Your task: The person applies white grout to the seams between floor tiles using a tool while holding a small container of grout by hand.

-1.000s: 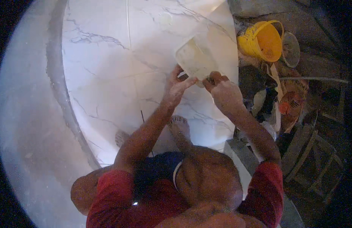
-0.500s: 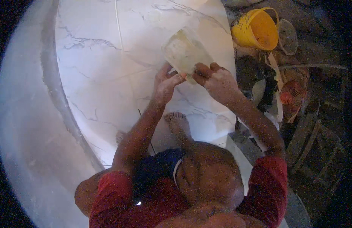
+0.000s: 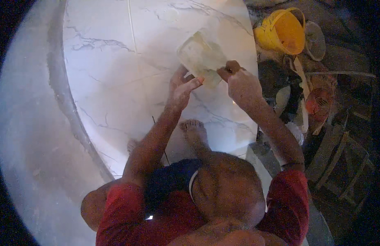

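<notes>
A pale, translucent rectangular tub (image 3: 202, 51) with whitish smears is tilted above the marbled floor. My left hand (image 3: 182, 89) grips its near left edge, thumb on the rim and fingers underneath. At the tub's right edge, my right hand (image 3: 242, 82) is closed in a pinch with its fingers curled. Whatever lies between those fingertips is hidden, and I cannot tell whether they hold the rim or a small thing.
White marbled tiles (image 3: 104, 69) lie below my hands, bordered on the left by a grey curved edge (image 3: 65, 94). To the right are a yellow bucket (image 3: 270, 35) on its side, a reddish bundle (image 3: 319, 102) and dark clutter. My bare foot (image 3: 194, 131) rests on the tiles.
My right hand has shifted right, from the tub's near end to its right edge, its fingers curling tighter. My left hand keeps its grip.
</notes>
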A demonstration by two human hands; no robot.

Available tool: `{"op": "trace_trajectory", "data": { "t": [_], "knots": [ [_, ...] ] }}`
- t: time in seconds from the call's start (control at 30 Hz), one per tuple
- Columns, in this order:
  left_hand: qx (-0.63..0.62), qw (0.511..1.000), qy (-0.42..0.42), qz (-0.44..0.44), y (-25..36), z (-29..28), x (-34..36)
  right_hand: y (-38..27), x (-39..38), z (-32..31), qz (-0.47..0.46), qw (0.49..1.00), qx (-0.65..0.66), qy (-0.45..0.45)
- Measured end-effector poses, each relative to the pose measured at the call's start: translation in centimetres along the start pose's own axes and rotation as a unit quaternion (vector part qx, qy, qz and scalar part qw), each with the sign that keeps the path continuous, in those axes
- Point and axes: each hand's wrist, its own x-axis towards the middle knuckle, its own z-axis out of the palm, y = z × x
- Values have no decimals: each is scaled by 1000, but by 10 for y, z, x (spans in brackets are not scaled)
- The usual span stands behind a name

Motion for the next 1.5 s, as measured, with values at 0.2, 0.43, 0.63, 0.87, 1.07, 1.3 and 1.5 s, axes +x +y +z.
{"op": "trace_trajectory", "data": {
  "t": [0.2, 0.43, 0.63, 0.87, 1.07, 1.3, 1.5],
  "knots": [
    [-8, 999, 27, -16, 4, -1, -2, -5, -9, 0, -23, 990, 135, 24],
    [-29, 999, -3, 17, -3, 1, 0, 7, -3, 9, -27, 978, 195, 69],
    [-42, 999, 1, 17, -2, 2, -1, -3, -3, 13, -58, 957, 253, 130],
    [-36, 998, 12, 42, -8, 2, 3, -11, 2, 7, 8, 961, 255, 105],
    [-55, 998, 9, 28, -8, 1, 2, -3, 5, 14, 18, 976, 200, 81],
    [-61, 998, 17, 21, -8, -1, 4, -15, 1, 7, -10, 968, 235, 84],
    [-51, 998, 15, 23, -6, -4, 1, 1, 3, 6, -11, 972, 207, 114]
  ]
}}
